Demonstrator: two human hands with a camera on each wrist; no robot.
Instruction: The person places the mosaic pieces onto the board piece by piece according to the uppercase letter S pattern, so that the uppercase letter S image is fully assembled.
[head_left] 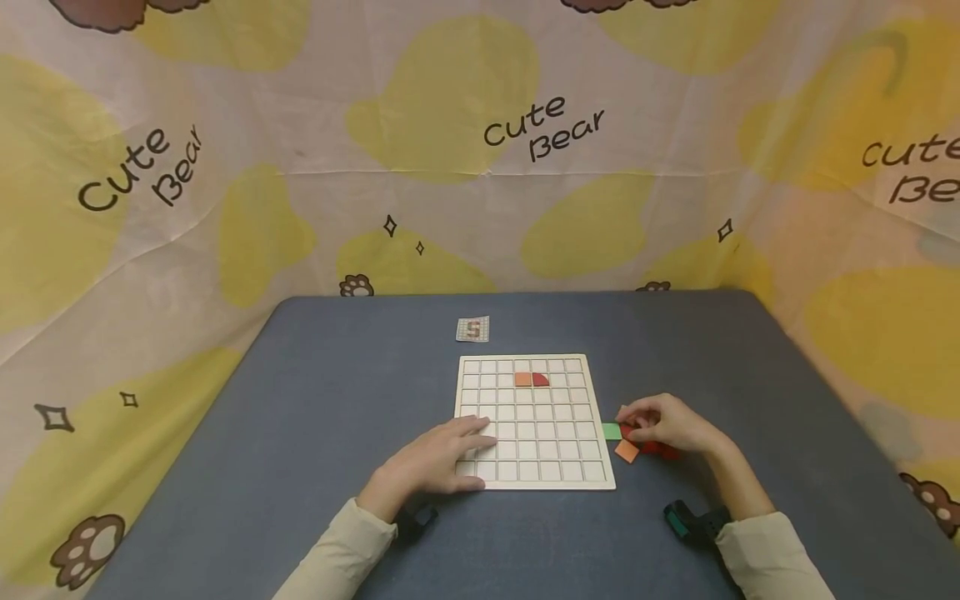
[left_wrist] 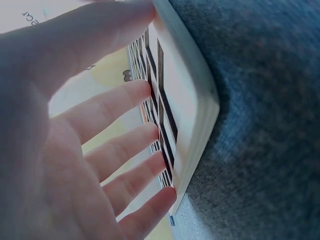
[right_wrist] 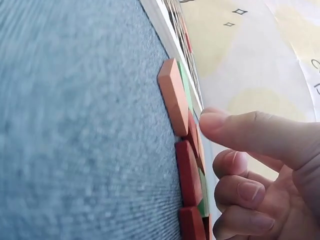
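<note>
A white board [head_left: 533, 429] with a grid of square cells lies on the table. An orange square tile [head_left: 522, 380] and a red quarter-round tile [head_left: 541, 380] sit side by side in its upper rows. My left hand [head_left: 442, 454] rests on the board's near left corner, fingers spread over the cells and thumb at the front edge. Beyond the board's right edge, my right hand [head_left: 667, 422] hovers over a group of loose tiles, thumb and forefinger apart above a red tile [head_left: 626, 431]. In the right wrist view, its other fingers curl loosely and no tile shows in them.
A green tile [head_left: 612, 432] lies against the board's right edge, beside an orange tile [head_left: 627, 452]. More red tiles [head_left: 660, 451] lie under the right hand. Behind the board is a small card [head_left: 473, 329] with a figure on a grid. A patterned cloth [head_left: 480, 208] hangs behind the table.
</note>
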